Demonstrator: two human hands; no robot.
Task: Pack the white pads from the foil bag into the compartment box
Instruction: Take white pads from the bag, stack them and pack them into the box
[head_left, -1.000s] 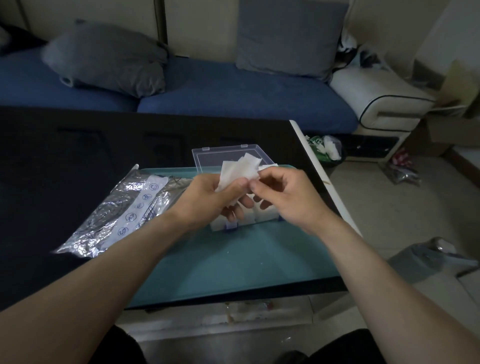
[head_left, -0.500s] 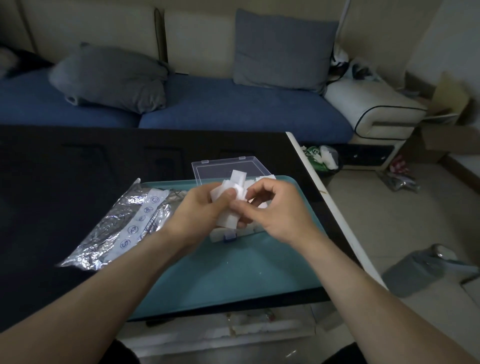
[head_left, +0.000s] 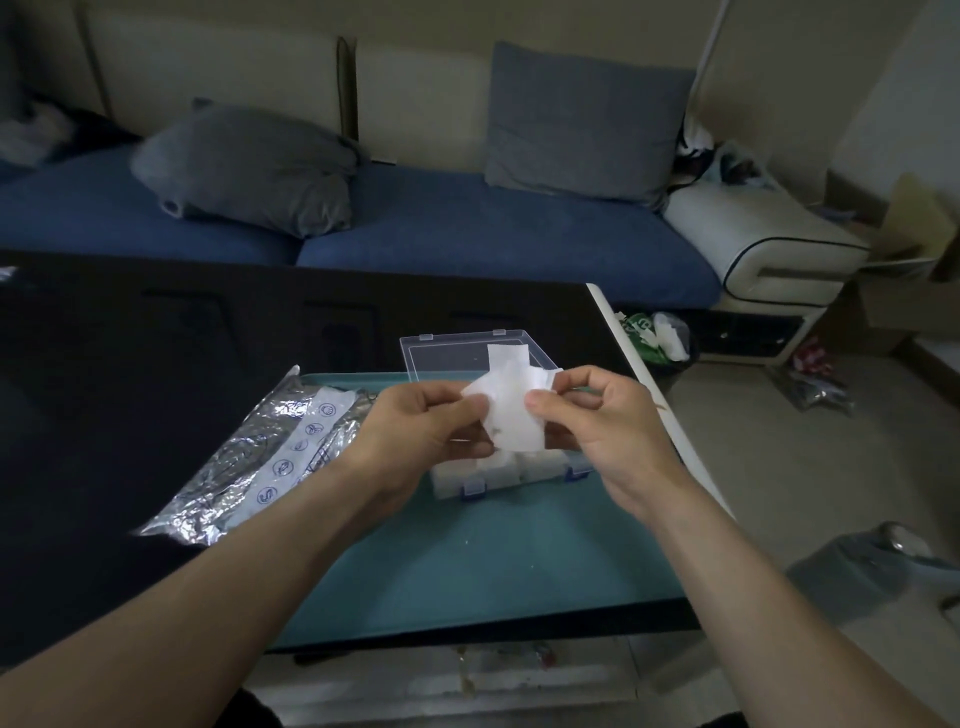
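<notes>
Pinching one white pad (head_left: 511, 410), maybe two, both hands, one compartment box (head_left: 511, 470), one foil bag (head_left: 270, 457)

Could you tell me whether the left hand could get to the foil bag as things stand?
Probably yes, once freed: the left hand pinches the white pad together with the right hand, and the foil bag lies just beside it, nothing between.

Left hand (head_left: 415, 426), right hand (head_left: 597, 421) raised together, fingers pinching.

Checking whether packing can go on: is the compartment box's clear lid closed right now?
No: the clear lid lies folded back behind the compartment box, while both hands hold white pads above it.
</notes>
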